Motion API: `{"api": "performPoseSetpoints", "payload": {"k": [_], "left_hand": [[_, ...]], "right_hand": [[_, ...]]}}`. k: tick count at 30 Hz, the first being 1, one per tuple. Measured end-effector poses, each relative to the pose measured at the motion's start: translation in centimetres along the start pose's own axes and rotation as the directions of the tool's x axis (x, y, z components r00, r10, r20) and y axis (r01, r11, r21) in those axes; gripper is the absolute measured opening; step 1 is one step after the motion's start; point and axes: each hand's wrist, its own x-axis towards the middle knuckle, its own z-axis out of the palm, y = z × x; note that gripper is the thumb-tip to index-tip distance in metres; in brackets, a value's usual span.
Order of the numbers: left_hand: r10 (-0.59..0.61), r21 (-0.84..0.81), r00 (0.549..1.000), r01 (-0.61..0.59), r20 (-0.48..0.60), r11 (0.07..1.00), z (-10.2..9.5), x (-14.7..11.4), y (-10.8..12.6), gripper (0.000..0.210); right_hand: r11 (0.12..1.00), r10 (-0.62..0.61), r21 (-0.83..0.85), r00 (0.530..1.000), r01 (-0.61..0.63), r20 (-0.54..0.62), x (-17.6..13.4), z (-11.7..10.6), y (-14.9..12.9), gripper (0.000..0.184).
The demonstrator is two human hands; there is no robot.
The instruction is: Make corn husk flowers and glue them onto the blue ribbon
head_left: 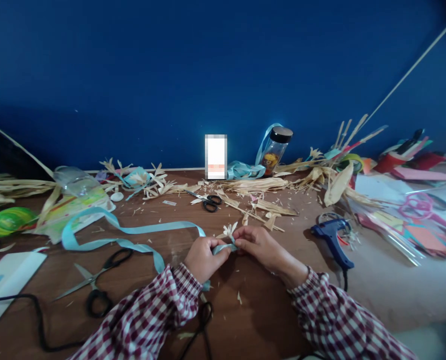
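Note:
My left hand (202, 259) is closed, its thumb pressing a light blue ribbon (163, 228). The ribbon's loose length loops out over the table on the left. Against it, my right hand (262, 247) pinches a small pale flower (229, 230), seemingly made of dry corn husk, at its base. Its petals point up between the two hands, and the ribbon lies across the flower's lower end. My fingertips partly hide where ribbon and flower meet.
Open scissors (91, 281) lie at left, smaller scissors (210, 202) further back. A blue glue gun (333, 242) rests at right. Dry husks (260, 185), a tilted jar (275, 150) and a blurred bright rectangle (216, 156) are along the wall. A black cable (35, 310) crosses the left front.

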Motion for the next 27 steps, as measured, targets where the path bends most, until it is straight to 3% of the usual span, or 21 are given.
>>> {"api": "performPoseSetpoints", "payload": {"k": [5,14,27], "left_hand": [[-0.003,-0.028,1.0,0.002,-0.017,1.0,0.07,0.06,-0.23,0.032],[-0.012,-0.01,0.998,0.011,-0.057,1.0,0.17,0.22,-0.61,0.03],[0.018,-0.02,1.0,-0.018,-0.02,1.0,-0.08,0.03,-0.43,0.033]], "right_hand": [[0.994,-0.021,-0.106,0.999,0.026,0.049,0.12,-0.36,0.11,0.027],[0.997,0.019,-0.073,0.996,-0.013,0.089,0.19,-0.73,0.27,0.022],[0.999,0.047,0.03,0.997,-0.046,-0.056,0.34,-0.52,0.69,0.03]]}}
